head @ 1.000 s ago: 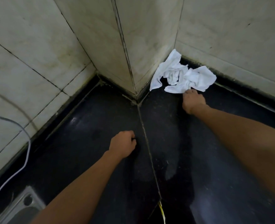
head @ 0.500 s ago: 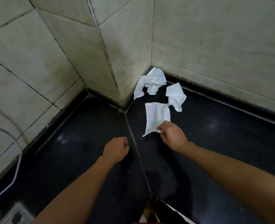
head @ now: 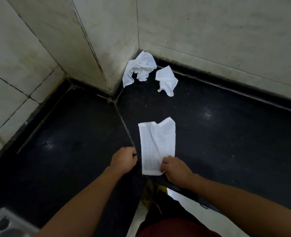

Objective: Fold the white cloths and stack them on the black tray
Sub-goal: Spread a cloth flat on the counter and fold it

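Dark tabletop (head: 227,151) in tiled corner. We find flat cloth (head: 156,146) nr front edge, right hand (head: 174,170) pinching its near corner; left hand (head: 124,159) curled, empty. Cloth judged light, limp, not fragile: grip at corners. Two crumpled cloths (head: 141,69) sit by wall (head: 209,31).

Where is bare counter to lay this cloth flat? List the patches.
Right of the flat cloth, up to the right wall: bare counter. Left of the seam, between left hand and left wall: bare. Crowded: the corner, large crumpled cloth beside small crumpled cloth.
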`<state>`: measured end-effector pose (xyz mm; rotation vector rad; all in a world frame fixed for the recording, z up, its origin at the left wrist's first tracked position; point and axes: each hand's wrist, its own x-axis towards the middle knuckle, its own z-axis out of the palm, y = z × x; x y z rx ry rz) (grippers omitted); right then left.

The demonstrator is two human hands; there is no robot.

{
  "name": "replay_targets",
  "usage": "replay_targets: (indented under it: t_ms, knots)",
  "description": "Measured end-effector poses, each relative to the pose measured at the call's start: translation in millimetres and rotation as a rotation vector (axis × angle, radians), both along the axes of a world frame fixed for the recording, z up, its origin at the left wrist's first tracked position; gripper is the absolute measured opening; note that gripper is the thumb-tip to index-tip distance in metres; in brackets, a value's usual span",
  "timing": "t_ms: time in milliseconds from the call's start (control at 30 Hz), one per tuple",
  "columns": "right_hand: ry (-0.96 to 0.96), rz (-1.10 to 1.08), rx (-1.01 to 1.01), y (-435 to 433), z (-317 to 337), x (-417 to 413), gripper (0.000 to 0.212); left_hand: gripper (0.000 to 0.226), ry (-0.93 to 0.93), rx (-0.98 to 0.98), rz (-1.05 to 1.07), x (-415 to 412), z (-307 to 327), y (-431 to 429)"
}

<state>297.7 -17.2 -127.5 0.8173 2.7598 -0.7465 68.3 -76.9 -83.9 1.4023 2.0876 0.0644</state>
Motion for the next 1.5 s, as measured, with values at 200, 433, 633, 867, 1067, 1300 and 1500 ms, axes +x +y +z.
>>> replay_targets:
  t_ms: [200, 433, 633, 867, 1067, 1300, 1500]
  knots:
    - [0.083, -0.278, -0.130, 28.9, 33.8, 9.7, 0.025, 0.022, 0.095, 0.058, -0.139, 20.0, -7.6, 7.7]
    - [-0.003, -0.790, -0.084, 137.5, 31.4, -10.5, 0.028, 0.056, 0.184, -0.026, -0.345, 35.6, -2.7, 29.4]
    - [-0.040, -0.917, -0.359, 151.4, 10.4, -47.5, 0.039, 0.065, 0.170, -0.121, -0.347, 34.3, -13.5, 23.7]
    - [0.261, -1.124, -0.531, 171.1, 10.6, -28.0, 0.015, 0.069, 0.160, -0.144, -0.334, 37.2, -15.9, 24.7]
    - [-0.007, -1.061, -0.290, 185.0, 6.7, -5.8, 0.009, 0.070, 0.160, -0.170, -0.330, 36.3, -17.9, 24.5]
    - [-0.011, -1.021, -0.118, 158.4, 15.1, 15.6, 0.040, 0.064, 0.211, -0.156, -0.353, 37.9, -15.7, 22.9]
    - [-0.180, -0.993, -0.462, 133.1, 15.7, 8.0, 0.044, 0.037, 0.127, 0.083, -0.478, 72.5, -12.9, 9.2]
